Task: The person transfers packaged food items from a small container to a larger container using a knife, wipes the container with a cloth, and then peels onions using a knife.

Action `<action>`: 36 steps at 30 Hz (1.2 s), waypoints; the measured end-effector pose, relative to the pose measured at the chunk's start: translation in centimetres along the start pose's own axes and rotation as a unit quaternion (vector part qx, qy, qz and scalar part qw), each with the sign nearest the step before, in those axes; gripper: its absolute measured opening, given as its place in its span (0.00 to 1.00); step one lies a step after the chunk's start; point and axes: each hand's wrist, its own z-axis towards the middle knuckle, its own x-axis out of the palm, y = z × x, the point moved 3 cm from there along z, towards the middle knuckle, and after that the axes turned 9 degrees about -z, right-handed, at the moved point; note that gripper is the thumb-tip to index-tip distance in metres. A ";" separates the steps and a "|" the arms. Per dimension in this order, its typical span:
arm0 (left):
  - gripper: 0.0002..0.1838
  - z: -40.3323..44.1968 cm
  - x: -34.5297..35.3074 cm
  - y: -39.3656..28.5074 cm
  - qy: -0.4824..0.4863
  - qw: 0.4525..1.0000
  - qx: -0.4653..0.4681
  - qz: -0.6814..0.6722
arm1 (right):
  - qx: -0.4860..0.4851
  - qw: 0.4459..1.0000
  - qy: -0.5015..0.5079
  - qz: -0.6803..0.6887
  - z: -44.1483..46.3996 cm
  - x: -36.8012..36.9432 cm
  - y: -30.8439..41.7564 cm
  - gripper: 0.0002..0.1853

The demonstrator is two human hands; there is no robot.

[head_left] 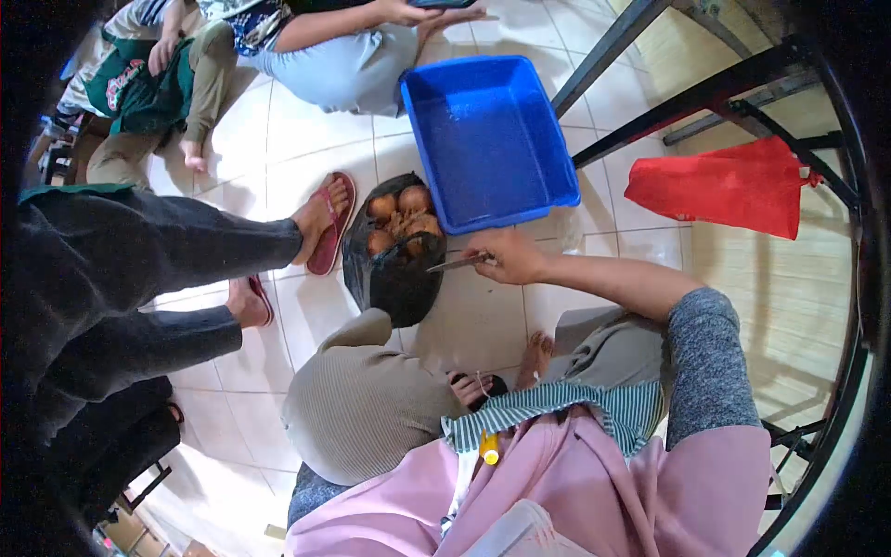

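Observation:
My right hand (506,256) is closed around the handle of a small knife (455,264), whose blade points left toward a black plastic bag (399,295). Inside the open bag lie several brown onions (415,200). Just above my hand, a blue rectangular basin (492,139) rests on the tiled floor, with nothing seen inside it. My left hand does not show; the left side of my body ends near my raised knee.
A person in dark trousers (158,251) and red sandals stands at the left, one foot beside the bag. Two other people sit at the top left. A red cloth bag (724,188) hangs from a black metal frame (687,107) on the right.

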 end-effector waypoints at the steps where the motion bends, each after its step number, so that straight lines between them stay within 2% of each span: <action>1: 0.22 0.0 -0.2 0.2 0.004 1.000 0.000 0.000 | 0.011 1.000 0.000 -0.013 -0.2 -0.3 0.0 0.11; 6: 0.22 0.1 -1.3 1.1 0.025 1.000 -0.001 0.002 | 0.058 0.998 0.012 -0.026 -1.4 -1.3 -1.0 0.12; 12: 0.22 0.2 -2.0 1.9 0.043 0.999 0.003 -0.001 | 0.070 0.998 0.005 -0.010 -1.8 -1.6 -1.4 0.13; 18: 0.21 1.1 -3.1 2.3 0.043 0.999 -0.002 -0.003 | 0.042 0.999 -0.022 -0.025 -0.9 -0.7 -2.5 0.12; 21: 0.21 0.6 -3.8 3.4 0.040 0.999 -0.019 -0.003 | 0.043 0.999 -0.001 -0.022 -0.6 -1.6 -1.6 0.11; 24: 0.21 0.2 -4.4 4.1 0.039 0.998 -0.039 -0.005 | -0.032 0.998 -0.033 -0.042 0.3 -3.8 -0.3 0.11; 27: 0.21 -0.2 -5.1 4.6 0.032 0.998 -0.055 -0.007 | -0.090 0.989 -0.047 -0.108 0.7 -4.8 -1.9 0.09; 30: 0.21 -0.9 -5.6 4.9 0.020 0.997 -0.069 -0.008 | -0.120 0.957 -0.026 -0.262 0.6 -6.0 -2.4 0.08; 34: 0.21 -2.2 -6.1 5.1 -0.004 0.996 -0.085 -0.010 | -0.118 0.910 0.080 -0.390 -0.1 -8.5 -2.6 0.12; 36: 0.21 -3.1 -6.2 5.0 -0.019 0.996 -0.091 -0.011 | -0.069 0.899 0.100 -0.421 -0.2 -10.3 -2.0 0.15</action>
